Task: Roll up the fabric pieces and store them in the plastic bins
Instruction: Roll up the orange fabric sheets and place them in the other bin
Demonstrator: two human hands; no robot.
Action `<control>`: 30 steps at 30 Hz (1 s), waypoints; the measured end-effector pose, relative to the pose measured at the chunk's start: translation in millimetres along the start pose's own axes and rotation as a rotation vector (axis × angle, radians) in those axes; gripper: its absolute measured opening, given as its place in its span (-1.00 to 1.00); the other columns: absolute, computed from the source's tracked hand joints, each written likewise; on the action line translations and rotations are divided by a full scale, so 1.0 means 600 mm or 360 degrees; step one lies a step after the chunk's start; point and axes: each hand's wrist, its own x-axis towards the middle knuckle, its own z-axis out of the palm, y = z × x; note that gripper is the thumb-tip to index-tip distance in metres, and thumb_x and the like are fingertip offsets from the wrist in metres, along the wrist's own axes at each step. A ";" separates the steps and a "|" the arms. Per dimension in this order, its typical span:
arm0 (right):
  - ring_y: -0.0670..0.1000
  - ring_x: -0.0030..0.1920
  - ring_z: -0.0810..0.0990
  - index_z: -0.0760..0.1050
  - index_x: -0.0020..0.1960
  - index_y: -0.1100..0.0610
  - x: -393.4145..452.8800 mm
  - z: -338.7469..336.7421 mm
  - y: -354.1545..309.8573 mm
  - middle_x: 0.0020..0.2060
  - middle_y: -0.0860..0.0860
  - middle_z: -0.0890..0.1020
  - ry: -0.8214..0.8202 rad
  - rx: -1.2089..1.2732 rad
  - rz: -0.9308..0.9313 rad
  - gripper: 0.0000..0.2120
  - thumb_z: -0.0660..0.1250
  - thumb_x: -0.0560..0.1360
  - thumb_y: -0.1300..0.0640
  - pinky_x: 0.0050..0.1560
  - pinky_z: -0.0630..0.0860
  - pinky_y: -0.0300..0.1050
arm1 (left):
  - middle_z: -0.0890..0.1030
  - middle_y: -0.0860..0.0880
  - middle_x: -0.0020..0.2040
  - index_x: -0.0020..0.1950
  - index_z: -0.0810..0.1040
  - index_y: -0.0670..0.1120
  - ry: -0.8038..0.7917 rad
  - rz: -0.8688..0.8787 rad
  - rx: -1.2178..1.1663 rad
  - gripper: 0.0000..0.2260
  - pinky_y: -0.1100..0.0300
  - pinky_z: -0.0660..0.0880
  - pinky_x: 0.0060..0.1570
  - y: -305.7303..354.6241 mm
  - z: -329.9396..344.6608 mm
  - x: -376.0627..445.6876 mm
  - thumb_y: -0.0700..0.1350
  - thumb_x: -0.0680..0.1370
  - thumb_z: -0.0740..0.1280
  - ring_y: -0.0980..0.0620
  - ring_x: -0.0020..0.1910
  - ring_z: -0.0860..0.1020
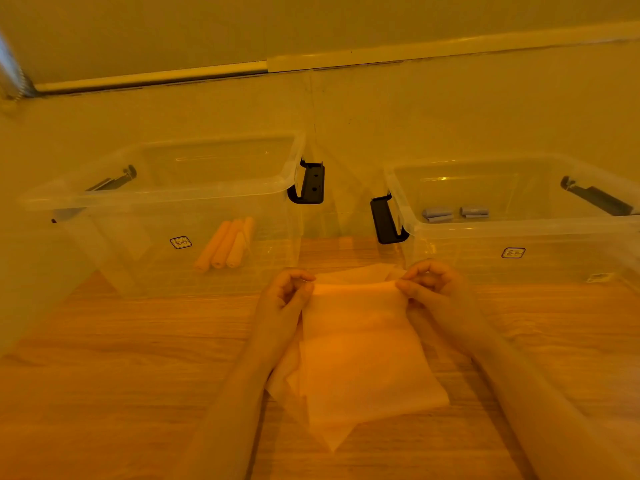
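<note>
Both hands pinch the far edge of the top cloth (360, 344), left hand (284, 296) and right hand (433, 285) at its 2 far corners. The cloth lies on the table (121, 375), long axis running toward the person (another sheet beneath). 3 rolls (225, 249) sit in the left bin (166, 192), nearer the left hand.

Warm amber light is washing over a plain room.
A wood-grain worktop (145, 368) is running up to a pale, bare wall (311, 26). A light trim strip (263, 65) is crossing the wall at a slant, with a joint near its middle. At the far left edge a blurred, ribbed silvery pipe (12, 74) is standing.
</note>
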 end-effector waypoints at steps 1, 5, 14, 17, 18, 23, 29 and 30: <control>-0.10 -0.16 0.66 0.53 -0.07 0.17 0.000 0.000 0.001 -0.10 0.05 0.66 -0.0009 -0.0028 -0.0004 -0.91 0.34 0.47 0.32 -0.27 0.54 -0.33 | 0.58 0.03 -0.22 -0.08 0.56 -0.02 -0.0007 0.0010 0.0018 -0.83 0.38 0.40 -0.35 0.000 0.000 0.000 -0.29 0.56 0.28 0.22 -0.31 0.50; -0.06 -0.04 0.64 0.59 -0.03 0.10 0.003 -0.004 0.006 -0.02 0.00 0.65 -0.0014 -0.0089 0.0057 -0.88 0.37 0.46 0.24 -0.09 0.59 -0.17 | 0.64 0.08 -0.17 -0.10 0.60 -0.03 -0.0019 -0.0073 -0.0011 -0.82 0.39 0.46 -0.29 0.001 0.000 0.000 -0.28 0.56 0.28 0.25 -0.24 0.57; 0.06 -0.02 0.65 0.62 -0.09 0.09 0.000 -0.002 0.001 -0.04 0.05 0.67 0.0020 0.0055 0.0110 -0.87 0.43 0.36 0.20 -0.05 0.61 0.01 | 0.67 -0.09 -0.15 -0.10 0.64 -0.02 -0.0035 -0.0194 0.0017 -0.87 0.26 0.54 -0.29 0.002 -0.001 -0.001 -0.25 0.49 0.40 0.09 -0.22 0.62; 0.03 -0.05 0.65 0.61 -0.10 0.13 0.000 -0.001 0.001 -0.05 0.05 0.67 0.0051 0.0031 0.0098 -0.92 0.41 0.40 0.20 -0.14 0.59 -0.11 | 0.66 0.04 -0.23 -0.14 0.63 -0.06 -0.0033 -0.0147 -0.0012 -0.88 0.36 0.49 -0.32 0.005 0.000 -0.003 -0.26 0.51 0.37 0.21 -0.27 0.59; 0.01 -0.05 0.65 0.61 -0.11 0.13 0.000 0.000 0.001 -0.06 0.04 0.67 0.0055 0.0011 0.0091 -0.94 0.41 0.42 0.20 -0.15 0.58 -0.15 | 0.65 0.06 -0.24 -0.14 0.63 -0.06 -0.0036 -0.0136 -0.0023 -0.88 0.37 0.48 -0.33 0.007 0.001 -0.004 -0.27 0.51 0.36 0.23 -0.28 0.59; 0.00 -0.02 0.65 0.60 -0.10 0.19 0.000 -0.001 0.002 0.00 0.02 0.67 0.0020 0.0118 0.0132 -0.92 0.39 0.41 0.26 -0.12 0.60 -0.12 | 0.65 0.07 -0.21 -0.15 0.63 -0.05 -0.0047 -0.0092 0.0028 -0.88 0.40 0.48 -0.27 0.006 -0.001 -0.003 -0.25 0.51 0.36 0.25 -0.24 0.58; -0.03 0.00 0.63 0.62 -0.09 0.10 0.001 -0.004 0.000 -0.01 -0.05 0.65 0.0084 -0.0014 0.0067 -0.90 0.40 0.43 0.25 -0.02 0.58 -0.06 | 0.59 0.02 -0.30 -0.10 0.57 -0.04 -0.0019 -0.0099 -0.0037 -0.85 0.38 0.37 -0.47 0.002 0.002 -0.004 -0.29 0.53 0.33 0.24 -0.44 0.49; -0.02 0.00 0.63 0.62 -0.09 0.09 0.001 -0.004 0.000 -0.02 -0.04 0.65 0.0075 -0.0015 0.0073 -0.91 0.40 0.44 0.24 -0.02 0.58 -0.06 | 0.58 0.03 -0.32 -0.11 0.56 -0.03 -0.0020 -0.0080 0.0001 -0.86 0.38 0.35 -0.48 0.001 0.001 -0.004 -0.28 0.53 0.33 0.25 -0.46 0.46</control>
